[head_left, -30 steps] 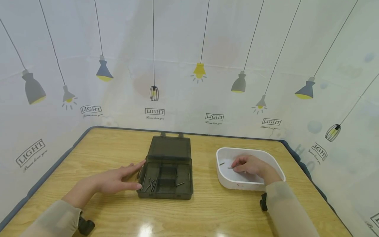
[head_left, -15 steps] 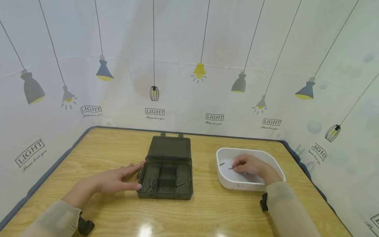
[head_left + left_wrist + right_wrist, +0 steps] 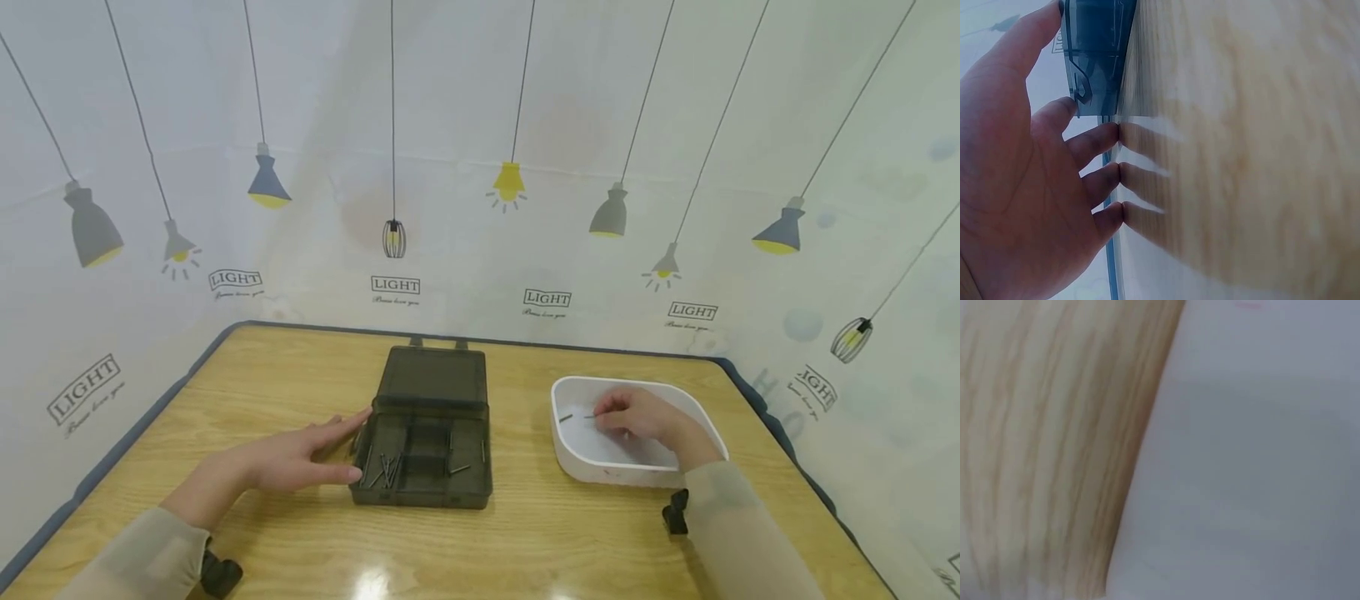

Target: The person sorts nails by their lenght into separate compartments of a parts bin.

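A dark translucent compartment box (image 3: 422, 498) stands on the table with its lid (image 3: 432, 375) raised. Several thin metal pins (image 3: 387, 471) lie in its left compartment, and a few more on its right side. My left hand (image 3: 292, 458) has its fingers stretched out, thumb and index finger touching the box's left side; in the left wrist view the other fingertips of the hand (image 3: 1029, 169) rest on the table. Inside a white tray (image 3: 600, 475), my right hand (image 3: 637, 417) pinches a small metal pin (image 3: 589, 417). Another pin (image 3: 566, 417) lies near the tray's left wall.
The wooden table (image 3: 517, 533) has a dark blue edge along the back and sides. Behind it hangs a pale curtain (image 3: 465, 250) printed with lamps. In the right wrist view, the tray's outer wall (image 3: 1241, 487) fills the right side and hides the hand.
My right hand has lifted slightly within the tray, with the pin between its fingertips. The left hand keeps its place at the box. The head view has shifted a little.
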The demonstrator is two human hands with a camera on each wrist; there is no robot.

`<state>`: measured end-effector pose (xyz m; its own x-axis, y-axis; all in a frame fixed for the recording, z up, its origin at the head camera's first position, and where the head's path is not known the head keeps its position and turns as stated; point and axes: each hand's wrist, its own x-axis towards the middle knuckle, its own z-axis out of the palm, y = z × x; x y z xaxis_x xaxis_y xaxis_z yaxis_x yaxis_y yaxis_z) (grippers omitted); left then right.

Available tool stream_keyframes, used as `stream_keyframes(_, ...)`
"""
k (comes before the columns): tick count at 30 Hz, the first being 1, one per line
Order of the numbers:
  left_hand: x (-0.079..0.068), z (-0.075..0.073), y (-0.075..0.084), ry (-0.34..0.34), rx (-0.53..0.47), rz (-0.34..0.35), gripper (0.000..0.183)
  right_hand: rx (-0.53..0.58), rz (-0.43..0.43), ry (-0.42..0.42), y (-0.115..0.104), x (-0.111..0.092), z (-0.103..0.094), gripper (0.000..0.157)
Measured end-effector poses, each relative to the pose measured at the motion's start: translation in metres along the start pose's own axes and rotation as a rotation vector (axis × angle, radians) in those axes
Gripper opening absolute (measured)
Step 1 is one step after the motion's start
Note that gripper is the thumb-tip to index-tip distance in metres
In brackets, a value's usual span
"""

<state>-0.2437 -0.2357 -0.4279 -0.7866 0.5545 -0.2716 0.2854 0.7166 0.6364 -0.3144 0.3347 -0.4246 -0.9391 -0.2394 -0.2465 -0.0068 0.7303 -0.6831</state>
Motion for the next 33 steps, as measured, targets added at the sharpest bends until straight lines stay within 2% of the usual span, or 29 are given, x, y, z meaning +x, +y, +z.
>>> stream_keyframes(9,0.0,-0.001,0.002,0.011,0.004,0.004,0.094,0.069,-0.011,0.023,-0.009,-0.013,-0.005,0.024)
stream_keyframes(17,0.0,-0.001,0.001,0.004,0.006,0.0,0.094,0.167,-0.001,0.025,-0.021,-0.023,-0.003,0.038)
stream_keyframes(24,0.0,0.0,-0.001,-0.001,-0.002,-0.004,0.093,0.234,-0.096,0.05,-0.034,-0.03,0.002,0.039)
stream_keyframes(33,0.0,-0.001,0.0,-0.006,-0.016,-0.015,0.093,0.25,-0.155,0.079,-0.062,-0.039,0.013,0.041)
